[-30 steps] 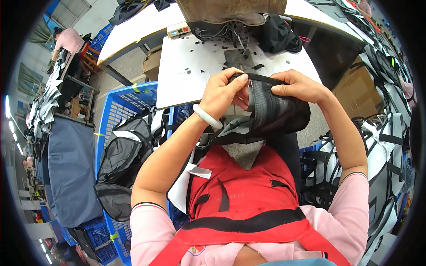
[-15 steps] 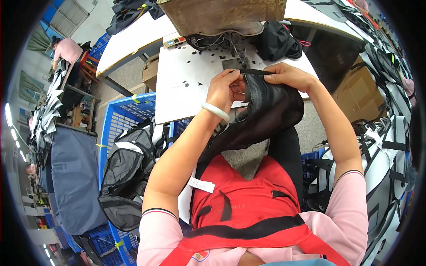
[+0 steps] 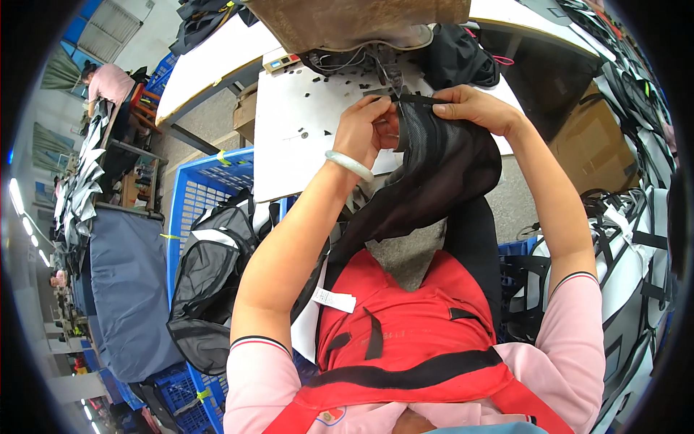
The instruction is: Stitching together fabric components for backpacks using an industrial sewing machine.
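A black mesh fabric piece [image 3: 448, 170] hangs between my hands and drapes down toward my lap. Along its top edge runs a black strip [image 3: 417, 99], drawn straight from hand to hand at the machine's working point. My left hand [image 3: 367, 129], with a pale bangle on its wrist, pinches the strip's left end; some of its fingers are curled behind the cloth. At the other end my right hand [image 3: 473, 108] grips the edge between thumb and fingers. Just beyond stands a worn brown machine [image 3: 361, 27], its lower parts partly in shadow.
Small black scraps lie on the white worktable [image 3: 285, 163]. A blue crate [image 3: 176, 231] at my left holds black mesh pieces [image 3: 210, 289]. Dark cloth [image 3: 463, 61] is bunched right of the machine. A cardboard box [image 3: 596, 148] and piled grey-white pieces [image 3: 625, 253] stand at right.
Both hands have moved slightly forward, bringing the strip and mesh closer to the machine. Their grips look the same.
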Action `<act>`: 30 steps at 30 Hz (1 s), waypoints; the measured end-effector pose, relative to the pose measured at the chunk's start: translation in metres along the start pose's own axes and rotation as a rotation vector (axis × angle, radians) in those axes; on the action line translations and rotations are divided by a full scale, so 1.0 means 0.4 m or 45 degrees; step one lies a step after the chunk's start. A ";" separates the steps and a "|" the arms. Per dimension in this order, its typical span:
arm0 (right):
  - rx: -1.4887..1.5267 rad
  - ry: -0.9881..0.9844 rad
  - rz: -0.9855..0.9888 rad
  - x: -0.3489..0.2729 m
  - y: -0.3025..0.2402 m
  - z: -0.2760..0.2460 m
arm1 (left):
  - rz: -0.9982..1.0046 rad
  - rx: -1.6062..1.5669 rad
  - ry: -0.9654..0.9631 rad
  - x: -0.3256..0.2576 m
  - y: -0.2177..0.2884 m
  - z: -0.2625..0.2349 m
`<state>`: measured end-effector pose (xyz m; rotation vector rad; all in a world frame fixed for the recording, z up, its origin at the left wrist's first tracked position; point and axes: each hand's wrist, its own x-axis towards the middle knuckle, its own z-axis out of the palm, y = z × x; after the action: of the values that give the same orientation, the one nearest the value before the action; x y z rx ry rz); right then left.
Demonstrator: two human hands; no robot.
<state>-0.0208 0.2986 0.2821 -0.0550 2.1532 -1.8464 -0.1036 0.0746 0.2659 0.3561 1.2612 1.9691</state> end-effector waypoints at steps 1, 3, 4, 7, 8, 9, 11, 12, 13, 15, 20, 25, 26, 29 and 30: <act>-0.002 0.000 0.002 0.004 0.001 -0.002 | -0.002 0.001 0.003 0.004 0.004 -0.001; 0.006 0.043 0.005 0.012 0.006 -0.006 | -0.009 0.037 -0.018 0.012 0.010 -0.003; 0.030 0.023 0.004 0.015 0.009 -0.009 | -0.020 0.035 -0.013 0.017 0.013 -0.003; 0.013 0.115 -0.002 0.017 0.025 -0.016 | -0.023 0.123 0.037 0.033 0.018 -0.012; -0.196 0.308 -0.013 0.009 0.032 -0.020 | 0.043 0.066 0.068 0.034 0.017 -0.020; -0.205 0.396 -0.068 -0.004 0.040 -0.025 | 0.110 0.014 0.104 0.032 0.016 -0.031; -0.138 0.537 -0.046 -0.029 0.057 -0.030 | 0.265 0.113 0.086 0.015 0.039 -0.081; -0.208 0.507 -0.049 -0.049 0.065 -0.031 | 0.582 0.687 0.269 -0.004 0.040 -0.105; -0.293 0.484 -0.074 -0.069 0.075 -0.031 | 0.808 1.248 0.432 -0.040 0.038 -0.136; -0.356 0.456 -0.047 -0.115 0.093 -0.024 | 1.270 1.779 0.610 -0.137 0.020 -0.194; -0.331 0.224 0.022 -0.218 0.076 -0.002 | 0.395 1.578 0.429 -0.422 -0.099 -0.285; -0.570 -0.168 0.007 -0.271 -0.041 0.084 | -0.145 2.182 0.263 -0.555 -0.216 -0.373; -0.449 -0.401 -0.187 -0.287 -0.051 0.131 | -0.122 2.136 0.299 -0.565 -0.236 -0.387; -0.097 -1.033 0.059 -0.296 -0.068 0.256 | -0.367 1.610 0.337 -0.556 -0.228 -0.429; -0.249 -0.989 0.038 -0.290 -0.065 0.291 | -0.290 1.398 0.355 -0.550 -0.214 -0.425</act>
<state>0.1149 0.2083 0.3163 -0.6593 1.7334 -1.2759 -0.0169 -0.1760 0.1462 0.4290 2.3754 0.9930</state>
